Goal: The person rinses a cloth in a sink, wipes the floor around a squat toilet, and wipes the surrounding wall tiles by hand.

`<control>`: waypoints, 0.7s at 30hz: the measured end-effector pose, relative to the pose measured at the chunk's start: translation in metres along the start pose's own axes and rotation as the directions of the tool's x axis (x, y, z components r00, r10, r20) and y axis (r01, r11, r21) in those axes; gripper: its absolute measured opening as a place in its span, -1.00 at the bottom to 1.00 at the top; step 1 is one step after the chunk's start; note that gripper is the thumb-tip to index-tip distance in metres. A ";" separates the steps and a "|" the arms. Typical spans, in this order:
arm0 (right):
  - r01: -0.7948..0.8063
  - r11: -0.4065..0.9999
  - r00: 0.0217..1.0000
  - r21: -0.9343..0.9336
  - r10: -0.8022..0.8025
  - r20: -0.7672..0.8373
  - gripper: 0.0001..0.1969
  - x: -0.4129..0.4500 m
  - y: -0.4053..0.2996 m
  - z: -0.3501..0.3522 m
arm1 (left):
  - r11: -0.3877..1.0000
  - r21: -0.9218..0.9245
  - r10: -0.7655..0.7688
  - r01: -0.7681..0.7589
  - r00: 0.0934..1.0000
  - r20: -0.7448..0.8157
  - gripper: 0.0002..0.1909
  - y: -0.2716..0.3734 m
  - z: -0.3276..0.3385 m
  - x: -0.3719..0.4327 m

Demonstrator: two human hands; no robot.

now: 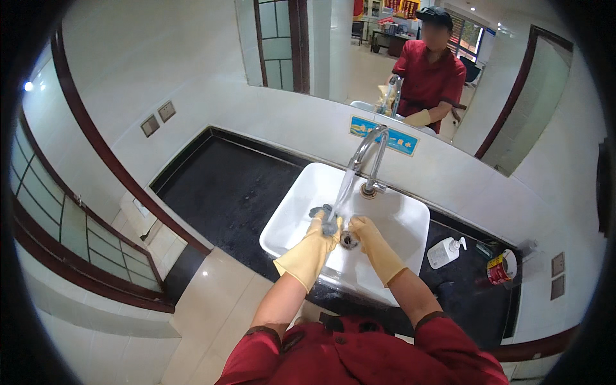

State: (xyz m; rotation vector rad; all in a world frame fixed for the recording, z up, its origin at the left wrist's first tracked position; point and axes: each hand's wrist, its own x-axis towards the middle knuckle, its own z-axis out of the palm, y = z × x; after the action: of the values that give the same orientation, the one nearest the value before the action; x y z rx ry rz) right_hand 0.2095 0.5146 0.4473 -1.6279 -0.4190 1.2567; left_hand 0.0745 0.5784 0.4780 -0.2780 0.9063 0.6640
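Both my hands wear pale yellow rubber gloves and are over a white sink basin (288, 207). A grey cloth (330, 227) is gripped by my left hand (323, 233), under water running from a curved chrome faucet (380, 163). Close by on the right, above the round drain (349, 239), my right hand (362, 228) has its fingers curled; whether it holds anything cannot be made out. The cloth's lower part is partly hidden by the left glove.
Black countertop (226, 192) surrounds the sink. To its right stand a white pump bottle (443, 252) and a red-and-yellow container (498, 270). A wall mirror (332, 53) hangs behind the faucet, above a blue sign (402, 140). A dark wooden frame (120, 168) rises at the left.
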 end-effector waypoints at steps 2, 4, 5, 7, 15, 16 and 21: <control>0.188 0.940 0.947 -0.286 -0.251 -0.201 -0.70 0.020 0.009 -0.019 | 0.999 0.004 -0.038 0.038 0.984 0.172 -0.76 0.000 -0.006 0.000; 0.390 0.765 0.779 -0.513 -0.571 -0.260 -0.70 0.047 0.009 -0.047 | 0.995 -0.104 0.016 0.007 0.975 0.223 -0.72 -0.007 -0.004 -0.009; 0.485 0.497 0.530 -0.720 -0.822 -0.210 -0.69 0.056 0.006 -0.060 | 0.995 -0.097 0.011 0.011 0.975 0.221 -0.72 -0.012 0.000 -0.019; 0.400 0.410 0.473 -0.820 -0.859 -0.198 -0.67 0.070 -0.018 -0.056 | 0.990 -0.139 0.006 0.013 0.990 0.137 -0.75 -0.011 -0.001 -0.035; 0.075 0.123 0.837 -0.989 -0.548 -0.005 -0.77 0.073 -0.092 -0.053 | 0.932 -0.121 -0.288 0.341 0.902 0.323 -0.67 -0.005 -0.011 -0.038; 0.057 0.094 0.826 -0.994 -0.564 -0.006 -0.78 0.075 -0.091 -0.054 | 0.941 -0.117 -0.265 0.319 0.905 0.334 -0.66 -0.005 -0.013 -0.042; 0.169 -0.120 0.918 -0.978 -0.342 0.201 -0.72 0.083 -0.110 -0.061 | 0.971 -0.089 -0.186 0.223 0.932 0.312 -0.52 -0.001 -0.023 -0.064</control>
State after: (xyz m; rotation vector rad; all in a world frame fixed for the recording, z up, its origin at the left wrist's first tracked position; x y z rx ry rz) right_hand 0.3268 0.5958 0.4954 -2.5971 -1.9108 0.2635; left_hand 0.0331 0.5404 0.5152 -0.3653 0.5346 0.5502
